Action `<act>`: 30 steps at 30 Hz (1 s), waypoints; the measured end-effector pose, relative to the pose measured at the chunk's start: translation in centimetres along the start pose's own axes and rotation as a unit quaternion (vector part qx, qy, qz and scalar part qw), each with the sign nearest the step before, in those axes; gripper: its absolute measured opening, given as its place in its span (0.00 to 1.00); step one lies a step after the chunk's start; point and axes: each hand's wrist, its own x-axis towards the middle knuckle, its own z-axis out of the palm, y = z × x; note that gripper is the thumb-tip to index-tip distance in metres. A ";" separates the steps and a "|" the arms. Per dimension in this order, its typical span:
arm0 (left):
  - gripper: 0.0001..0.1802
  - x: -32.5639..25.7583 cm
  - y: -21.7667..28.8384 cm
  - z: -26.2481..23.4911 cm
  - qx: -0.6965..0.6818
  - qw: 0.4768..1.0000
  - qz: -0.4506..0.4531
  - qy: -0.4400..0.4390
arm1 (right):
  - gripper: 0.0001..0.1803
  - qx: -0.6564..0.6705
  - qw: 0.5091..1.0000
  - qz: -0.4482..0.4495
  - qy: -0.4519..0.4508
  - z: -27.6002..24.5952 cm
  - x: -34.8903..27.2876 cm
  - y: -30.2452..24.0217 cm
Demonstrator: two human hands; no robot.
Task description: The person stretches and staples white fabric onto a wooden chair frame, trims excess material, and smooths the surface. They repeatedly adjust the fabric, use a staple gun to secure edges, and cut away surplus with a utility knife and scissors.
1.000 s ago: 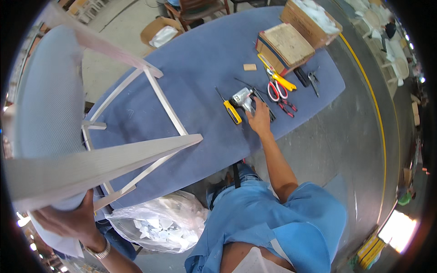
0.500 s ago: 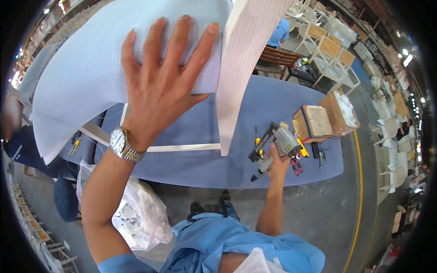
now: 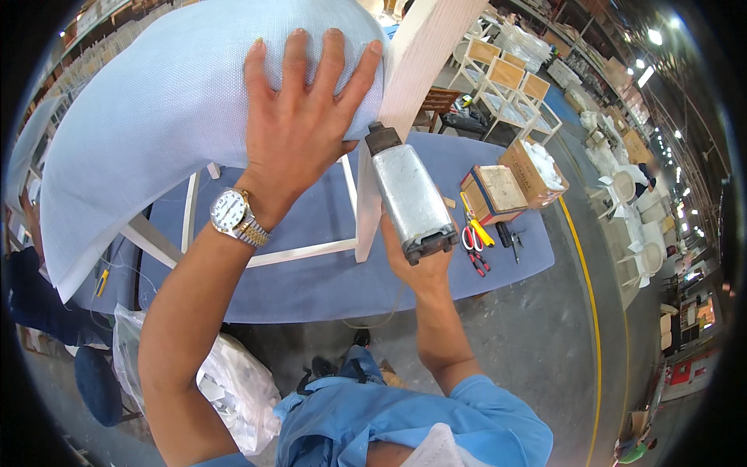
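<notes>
Tool (image 3: 412, 191) projects from right grip (image 3: 421, 277), tip near pale-blue upholstery (image 3: 179, 93).

On the worktop (image 3: 334, 296), a chair (image 3: 156, 117) rests left and a box (image 3: 493, 193) right, scissors (image 3: 471, 237) before the box, a carton (image 3: 529, 173) behind it; a plastic bag (image 3: 245, 385) lies left, before the worktop.

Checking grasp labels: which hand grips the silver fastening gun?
The right hand, bare-wristed, grips the silver fastening gun; the left hand wears a wristwatch and rests spread on the pale-blue upholstery.
</notes>
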 end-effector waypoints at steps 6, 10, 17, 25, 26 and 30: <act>0.66 -0.1 0.0 -0.2 0.004 1.000 0.006 -0.014 | 0.23 -0.061 0.998 0.011 0.005 0.4 -0.2 0.6; 0.62 -0.3 -0.1 -0.7 0.034 0.999 0.015 -0.023 | 0.27 -0.056 0.998 -0.003 -0.022 0.5 0.5 0.3; 0.59 -0.4 0.1 0.2 -0.011 0.999 0.020 0.031 | 0.21 0.097 0.986 0.134 0.031 1.1 -0.5 0.9; 0.65 0.1 0.2 -0.2 0.020 0.999 0.026 0.000 | 0.19 0.327 0.889 0.319 0.022 1.0 -2.5 -1.7; 0.64 0.0 0.2 -0.4 0.022 0.999 0.029 -0.012 | 0.20 0.415 0.858 0.302 0.027 1.6 -3.7 -1.8; 0.64 0.7 0.6 -0.7 0.061 0.995 0.052 -0.057 | 0.26 0.774 0.559 0.298 0.000 5.6 -9.0 -1.0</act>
